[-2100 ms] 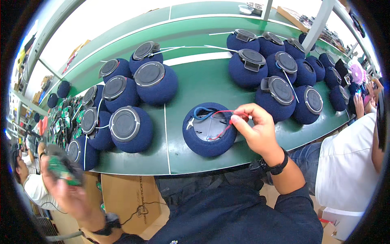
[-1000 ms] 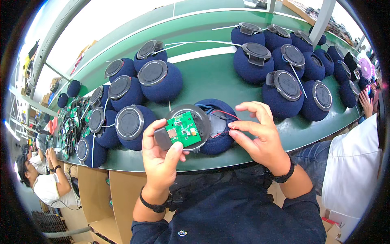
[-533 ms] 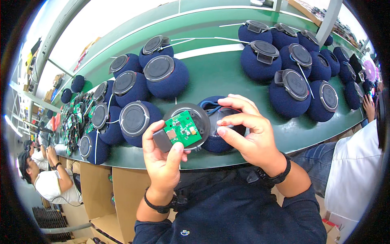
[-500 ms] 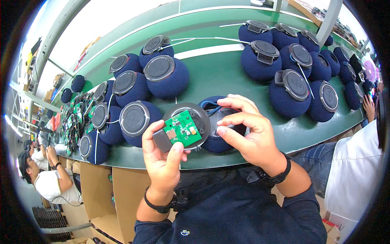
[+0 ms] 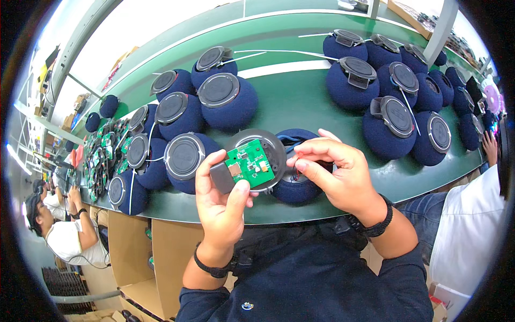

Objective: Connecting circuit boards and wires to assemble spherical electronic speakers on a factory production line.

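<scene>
My left hand [image 5: 222, 198] grips a round black speaker base [image 5: 276, 155], tilted so that the green circuit board [image 5: 251, 163] on it faces me. A dark block sticks out at the board's left side, under my fingers. Just to the right, my right hand [image 5: 335, 172] pinches a thin red-and-black wire [image 5: 296, 166] between thumb and forefinger. Beneath the wire sits an opened dark-blue fabric speaker [image 5: 296, 192], its hollow inside partly hidden by my fingers. A blue ribbon-like cable [image 5: 289, 140] shows at its upper rim.
Dark-blue round speakers [image 5: 228, 104] with black bases stand at left on the green table [image 5: 289, 102], and another group [image 5: 383, 129] at right. Loose circuit boards [image 5: 102, 161] are heaped at far left. A cardboard box [image 5: 129, 247] stands below the edge. People sit at both sides.
My right thumb and forefinger have drawn the red-and-black wire up out of the opened speaker. The board and base remain in my left hand, while the whole view has shifted slightly.
</scene>
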A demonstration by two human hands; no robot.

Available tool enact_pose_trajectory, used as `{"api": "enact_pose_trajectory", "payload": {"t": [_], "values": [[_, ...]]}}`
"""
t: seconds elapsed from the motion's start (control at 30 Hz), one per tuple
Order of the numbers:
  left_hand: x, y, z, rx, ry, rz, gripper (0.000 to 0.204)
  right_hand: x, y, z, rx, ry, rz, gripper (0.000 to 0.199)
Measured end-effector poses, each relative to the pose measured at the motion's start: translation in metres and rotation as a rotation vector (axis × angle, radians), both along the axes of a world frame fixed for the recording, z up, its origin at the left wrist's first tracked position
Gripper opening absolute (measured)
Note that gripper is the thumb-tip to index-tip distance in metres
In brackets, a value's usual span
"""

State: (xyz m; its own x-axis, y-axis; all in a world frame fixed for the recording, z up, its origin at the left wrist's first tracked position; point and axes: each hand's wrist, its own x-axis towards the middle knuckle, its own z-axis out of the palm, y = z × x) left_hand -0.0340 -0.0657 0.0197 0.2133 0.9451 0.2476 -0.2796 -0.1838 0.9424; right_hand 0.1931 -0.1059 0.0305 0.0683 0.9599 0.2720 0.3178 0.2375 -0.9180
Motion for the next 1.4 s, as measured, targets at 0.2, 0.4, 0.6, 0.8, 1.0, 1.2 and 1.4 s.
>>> {"api": "enact_pose_trajectory", "payload": {"t": [0.2,0.4,0.6,0.8,1.0,1.2,1.4], "values": [[0.002,0.0,0.003,0.002,0.003,0.021,0.06,-0.001,0.0,-0.006,0.134,0.075,0.042,0.016],[0.001,-0.006,0.008,0.111,0.081,-0.026,0.065,-0.004,-0.001,0.001,0.365,-0.15,-0.033,0.011],[0.002,-0.009,0.013,0.256,0.229,-0.025,0.066,-0.002,0.003,0.015,0.414,-0.412,-0.026,0.012],[0.006,-0.005,0.015,0.254,0.258,-0.094,0.066,0.005,0.001,0.028,0.264,-0.452,0.076,0.013],[0.007,-0.001,0.015,0.288,0.321,-0.096,0.065,0.005,0.004,0.039,0.226,-0.423,0.102,0.013],[0.012,0.005,0.014,0.312,0.262,-0.163,0.066,0.005,0.003,0.04,0.132,-0.359,0.11,0.012],[0.006,0.003,0.022,0.157,0.331,-0.262,0.068,0.004,0.002,0.042,0.047,-0.31,0.104,0.011]]}}
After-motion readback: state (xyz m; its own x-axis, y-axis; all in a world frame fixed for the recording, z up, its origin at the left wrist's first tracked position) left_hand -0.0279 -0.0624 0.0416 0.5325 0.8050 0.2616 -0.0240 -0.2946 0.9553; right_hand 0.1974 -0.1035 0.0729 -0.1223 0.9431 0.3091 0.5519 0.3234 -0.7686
